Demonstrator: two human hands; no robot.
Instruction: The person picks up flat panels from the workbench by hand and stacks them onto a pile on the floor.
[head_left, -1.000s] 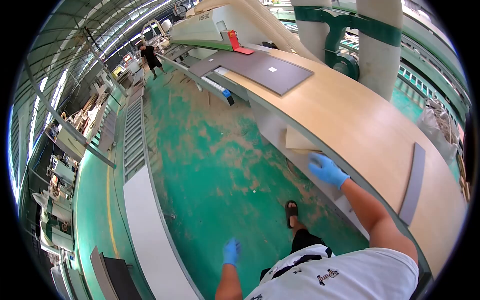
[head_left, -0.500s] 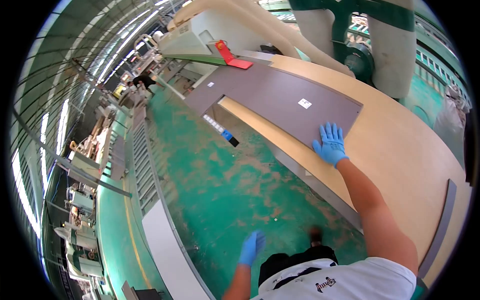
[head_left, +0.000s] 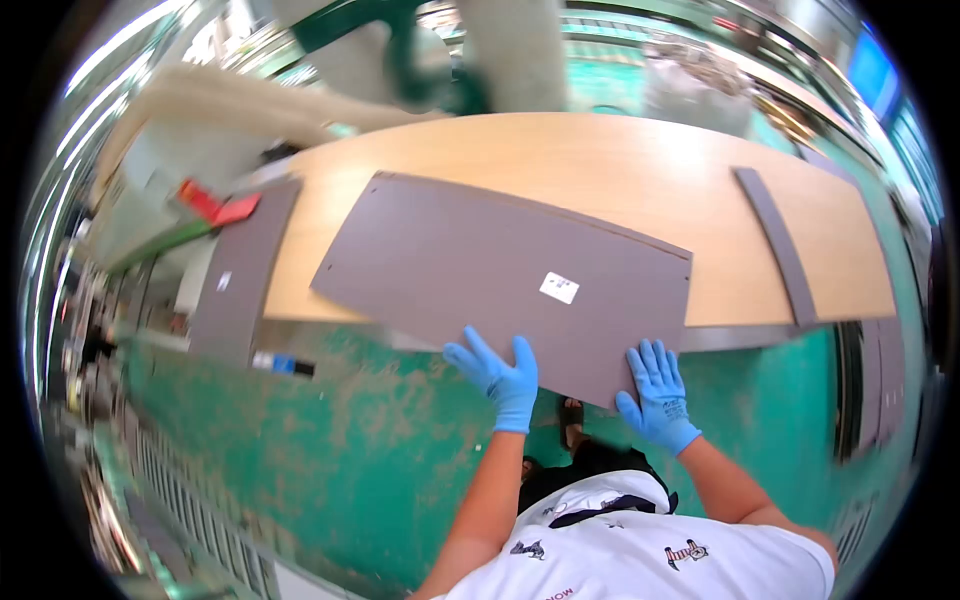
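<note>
A grey-brown panel [head_left: 480, 260] with a white label [head_left: 559, 288] lies slanted across the wooden tabletop [head_left: 620, 160], its near corner jutting past the tabletop's front edge. The panel's near edge is touched by the gloved right hand [head_left: 660, 400], fingers slightly spread; at its front, the left hand [head_left: 500, 382] is held wide open.

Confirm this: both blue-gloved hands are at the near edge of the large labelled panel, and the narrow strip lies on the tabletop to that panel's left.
Wrong side: the head view shows the narrow strip on the tabletop to the right of the large panel. Left hand and right hand are indeed at its near edge.
</note>
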